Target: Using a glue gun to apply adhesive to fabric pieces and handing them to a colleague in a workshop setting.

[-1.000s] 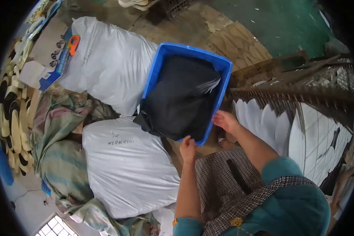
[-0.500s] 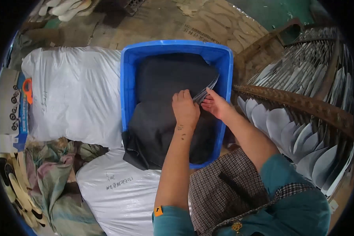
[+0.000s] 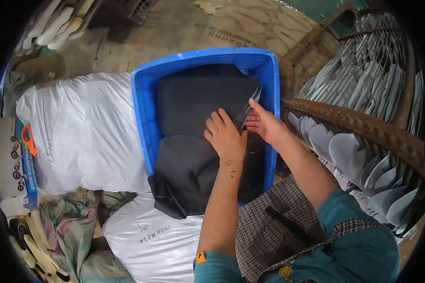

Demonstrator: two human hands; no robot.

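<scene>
A blue plastic tub [image 3: 140, 108] holds black fabric sheets [image 3: 200, 101], stacked in two overlapping piles. Along the right side of the far pile, the layered edges [image 3: 243, 116] fan upward. My left hand [image 3: 225, 137] lies on top of the sheets beside these edges, palm down with its fingers outstretched. From the right, my right hand [image 3: 265, 123] takes the raised edges between its thumb and fingers; the exact number of layers in its grasp is hidden. A black fabric corner [image 3: 167, 198] hangs over the tub's near left rim.
White sacks [image 3: 89, 134] [image 3: 151, 240] lie left and near left. A rusty metal rack [image 3: 359, 125] carrying many grey insole-shaped pieces [image 3: 344, 146] stands close on the right. Orange-handled scissors [image 3: 28, 140] sit by a box at far left. Cardboard [image 3: 184, 28] covers the floor beyond.
The view has shifted slightly. My left hand's fingers have spread a little on the sheets, and my right hand stays at the fanned edges.
</scene>
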